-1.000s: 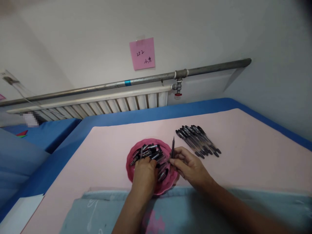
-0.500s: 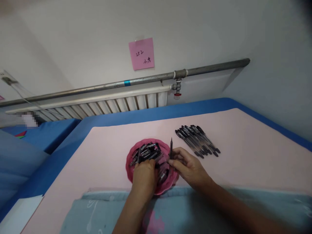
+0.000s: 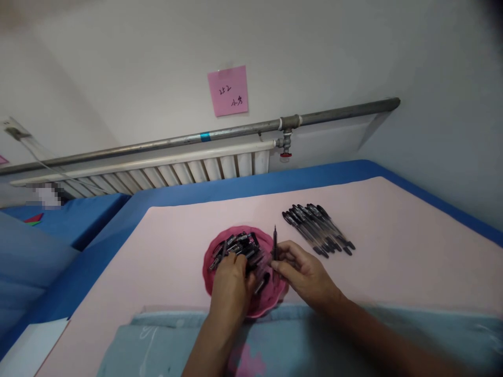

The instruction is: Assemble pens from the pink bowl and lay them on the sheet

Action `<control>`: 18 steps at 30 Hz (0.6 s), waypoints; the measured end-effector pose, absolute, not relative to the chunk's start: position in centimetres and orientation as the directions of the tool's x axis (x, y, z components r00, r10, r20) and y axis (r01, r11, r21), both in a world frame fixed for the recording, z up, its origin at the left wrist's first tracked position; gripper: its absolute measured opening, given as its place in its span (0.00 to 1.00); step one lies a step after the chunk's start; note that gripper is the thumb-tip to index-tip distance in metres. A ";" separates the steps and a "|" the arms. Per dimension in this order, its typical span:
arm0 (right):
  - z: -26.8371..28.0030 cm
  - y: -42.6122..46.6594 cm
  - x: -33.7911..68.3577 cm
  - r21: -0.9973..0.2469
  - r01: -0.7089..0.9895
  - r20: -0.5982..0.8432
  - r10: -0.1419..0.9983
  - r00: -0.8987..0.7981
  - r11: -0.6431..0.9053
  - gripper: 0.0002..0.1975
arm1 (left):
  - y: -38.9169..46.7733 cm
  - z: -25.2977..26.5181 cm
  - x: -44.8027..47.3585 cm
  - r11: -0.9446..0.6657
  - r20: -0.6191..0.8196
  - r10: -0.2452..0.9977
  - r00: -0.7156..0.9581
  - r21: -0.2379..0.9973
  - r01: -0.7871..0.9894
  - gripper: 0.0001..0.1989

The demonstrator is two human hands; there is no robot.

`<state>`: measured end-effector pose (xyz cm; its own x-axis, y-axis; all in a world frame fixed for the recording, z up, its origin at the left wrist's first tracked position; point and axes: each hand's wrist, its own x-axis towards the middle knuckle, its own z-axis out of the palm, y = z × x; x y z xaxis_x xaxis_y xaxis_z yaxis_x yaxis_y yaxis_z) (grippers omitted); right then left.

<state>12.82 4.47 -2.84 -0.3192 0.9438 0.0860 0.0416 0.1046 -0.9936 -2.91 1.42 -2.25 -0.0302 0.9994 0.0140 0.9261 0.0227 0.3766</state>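
Note:
My right hand [image 3: 304,269] pinches a pen [image 3: 275,243] upright, its bare tip pointing up, by the right rim of a pink scalloped basket [image 3: 207,275]. Reaching into that basket, my left hand [image 3: 231,283] has its fingers curled down among black and clear pen parts [image 3: 239,243]. What those fingertips grip is hidden behind the hand. A loose black pen cap [image 3: 262,283] lies in the basket just right of my left hand. To the right, a row of capped black pens [image 3: 316,230] lies slanted side by side on the pink tabletop [image 3: 393,251].
A blue-green patterned cloth [image 3: 168,340] spreads along the near edge. The tabletop has a blue border [image 3: 236,189]. Behind it are a white radiator [image 3: 196,170], a metal pipe [image 3: 157,145] and a pink note [image 3: 228,91] on the wall. A white sheet [image 3: 33,343] lies at lower left.
My left hand has shifted slightly within the basket, and the pen parts beside it have moved a little. My right hand keeps its pinch on the pen.

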 end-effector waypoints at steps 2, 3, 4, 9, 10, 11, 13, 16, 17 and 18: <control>-2.7 4.4 12.8 -0.995 0.040 0.071 0.941 -0.330 0.089 0.05 | 1.3 -2.3 -3.2 0.014 0.064 0.997 -0.048 0.443 0.897 0.06; -2.7 4.4 12.8 -0.996 0.039 0.063 0.941 -0.333 0.081 0.05 | 1.2 -2.4 -3.3 0.025 0.060 0.996 -0.061 0.479 0.877 0.06; -2.6 4.3 12.8 -0.996 0.040 0.059 0.941 -0.332 0.076 0.04 | 1.2 -2.4 -3.4 0.040 0.045 0.996 -0.073 0.514 0.857 0.06; -2.5 4.3 12.7 -0.994 0.060 0.070 0.943 -0.325 0.094 0.04 | 1.1 -2.6 -3.5 0.093 -0.015 0.994 -0.107 0.632 0.769 0.05; -2.5 4.3 12.7 -0.993 0.058 0.075 0.941 -0.329 0.099 0.04 | 1.1 -2.6 -3.5 0.075 -0.009 0.996 -0.091 0.654 0.753 0.06; -2.5 4.4 12.8 -0.993 0.057 0.079 0.939 -0.334 0.104 0.04 | 1.2 -2.7 -3.5 0.053 0.002 0.997 -0.073 0.670 0.740 0.07; -2.6 4.3 12.8 -0.991 0.061 0.092 0.936 -0.340 0.119 0.03 | 1.2 -2.8 -3.5 0.018 0.029 0.998 -0.050 0.673 0.739 0.07; -2.6 4.3 12.8 -0.987 0.081 0.107 0.936 -0.334 0.142 0.03 | 1.3 -3.0 -3.6 0.021 0.043 0.997 -0.063 0.632 0.775 0.07; -2.6 4.3 12.8 -0.986 0.086 0.105 0.937 -0.334 0.141 0.03 | 1.4 -3.0 -3.6 0.028 0.043 0.997 -0.069 0.617 0.786 0.06; -2.6 4.3 12.8 -0.986 0.086 0.104 0.936 -0.335 0.140 0.03 | 1.4 -3.0 -3.6 0.036 0.039 0.996 -0.075 0.605 0.796 0.06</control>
<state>12.78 4.30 -2.58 -0.3349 0.9365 0.1040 0.0858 0.1402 -0.9864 -3.59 1.40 -3.03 -0.0748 0.9964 0.0386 0.7955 0.0363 0.6048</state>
